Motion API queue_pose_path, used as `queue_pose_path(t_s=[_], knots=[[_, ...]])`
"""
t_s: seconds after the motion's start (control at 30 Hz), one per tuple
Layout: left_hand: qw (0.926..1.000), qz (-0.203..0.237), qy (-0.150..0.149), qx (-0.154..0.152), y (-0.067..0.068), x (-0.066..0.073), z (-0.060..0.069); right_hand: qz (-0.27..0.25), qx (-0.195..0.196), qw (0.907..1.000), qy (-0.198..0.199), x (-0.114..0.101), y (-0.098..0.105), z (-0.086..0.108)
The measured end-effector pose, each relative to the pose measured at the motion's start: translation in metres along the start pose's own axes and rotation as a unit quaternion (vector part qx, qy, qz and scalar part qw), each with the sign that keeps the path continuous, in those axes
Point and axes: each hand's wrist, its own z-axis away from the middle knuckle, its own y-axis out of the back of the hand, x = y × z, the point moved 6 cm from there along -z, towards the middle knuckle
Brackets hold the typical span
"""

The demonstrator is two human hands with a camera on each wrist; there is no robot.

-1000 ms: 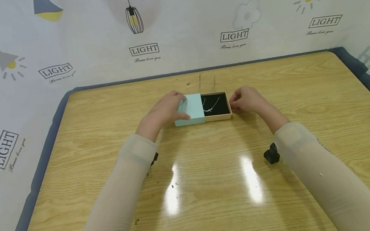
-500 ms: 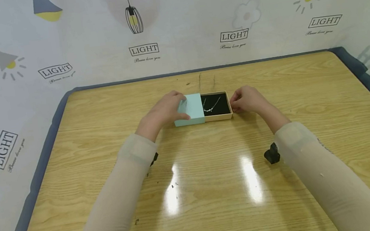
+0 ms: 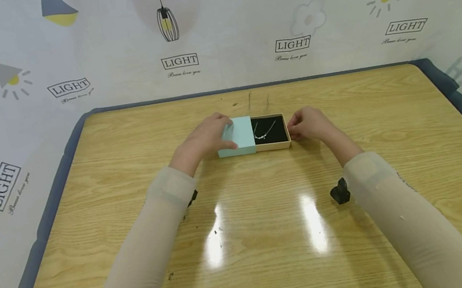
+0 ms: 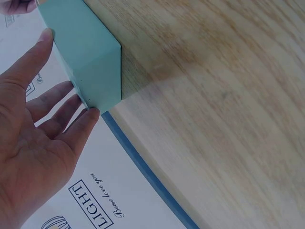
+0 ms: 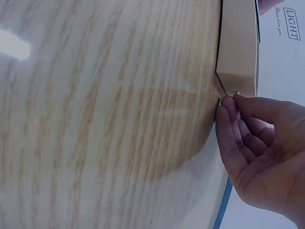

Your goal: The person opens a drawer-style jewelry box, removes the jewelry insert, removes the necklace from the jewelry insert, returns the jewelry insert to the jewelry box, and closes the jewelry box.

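Note:
A jewelry box lies on the table, its pale teal sleeve [image 3: 242, 135] covering the left part of a beige inner tray [image 3: 273, 147]. The tray sticks out to the right and shows black lining with a thin silver necklace [image 3: 261, 136] on it. My left hand [image 3: 206, 139] grips the sleeve, thumb on the near side and fingers on the far side; the left wrist view shows the fingertips on the sleeve [image 4: 83, 47]. At the tray's right end, my right hand [image 3: 309, 124] pinches with thumb and fingertips; a tiny pale bit shows there, mostly hidden.
The wooden table [image 3: 267, 235] has a blue-grey edge strip [image 3: 250, 86] and a white printed wall covering [image 3: 234, 20] behind it. Black wrist-camera parts [image 3: 340, 192] hang below the right cuff. Small dark specks dot the table.
The inner tray has slid very slightly to the right out of the sleeve, along with my right hand. My left hand and the sleeve have stayed in place.

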Motion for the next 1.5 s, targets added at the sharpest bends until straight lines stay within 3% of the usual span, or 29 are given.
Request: queue_pose_path(t_s=[0.77,1.5], knots=[[1.0000,-0.004,-0.006,0.000,0.0005,0.0014,-0.0008,-0.035,0.004,0.9994,0.001,-0.0003,0.0027,0.0021],[0.9999,-0.013,-0.004,-0.004,0.0000,-0.0003,-0.0026,-0.038,0.009,0.9992,-0.001,0.0012,0.0051,0.0026]])
